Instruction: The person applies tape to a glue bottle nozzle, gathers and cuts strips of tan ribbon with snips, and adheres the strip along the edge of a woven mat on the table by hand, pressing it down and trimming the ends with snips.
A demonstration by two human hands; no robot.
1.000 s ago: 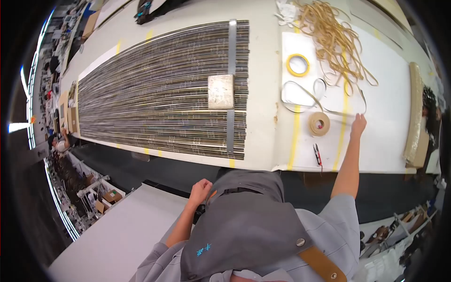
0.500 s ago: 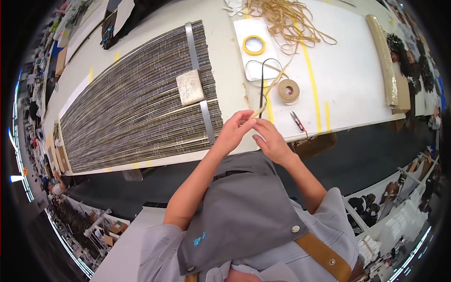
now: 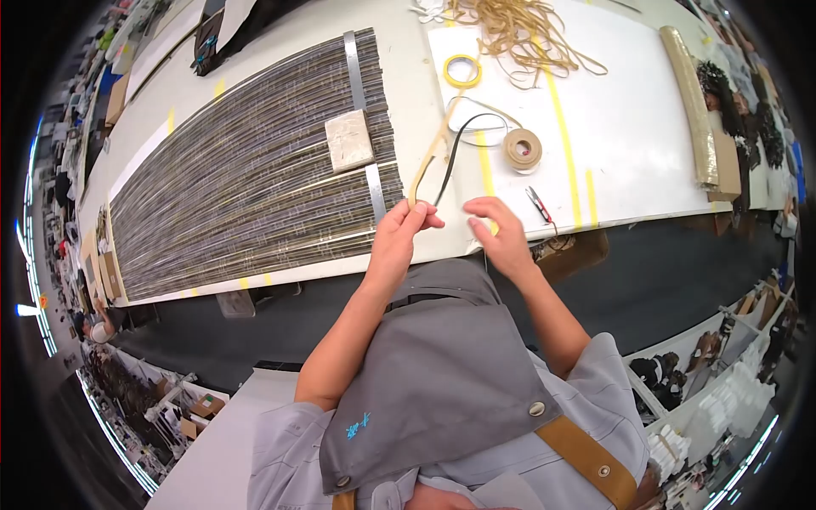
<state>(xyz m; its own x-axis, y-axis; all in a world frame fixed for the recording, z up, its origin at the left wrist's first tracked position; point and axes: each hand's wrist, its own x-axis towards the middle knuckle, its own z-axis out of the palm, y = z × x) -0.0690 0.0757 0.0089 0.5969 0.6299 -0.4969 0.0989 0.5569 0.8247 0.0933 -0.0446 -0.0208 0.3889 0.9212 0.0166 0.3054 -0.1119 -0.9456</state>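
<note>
My left hand is at the table's front edge, thumb and fingers pinched on the end of a narrow tan strip. A thin black strip also runs down to these fingers; whether it is gripped too I cannot tell. To the right, my right hand is raised with thumb and fingers apart, nothing visible in it. Just beyond it lie red-handled thread snips and a roll of tan tape. A yellow tape roll rests farther back, near a loose pile of tan strips.
Left of my hands spreads a wide stack of dark striped material, with metal bars and a wrapped block on top. A long rolled sheet and a cardboard box stand at the right end of the table.
My hands were together on the tan strip. The left has moved left with the strip's end, while the right has let go and drawn away to the right.
</note>
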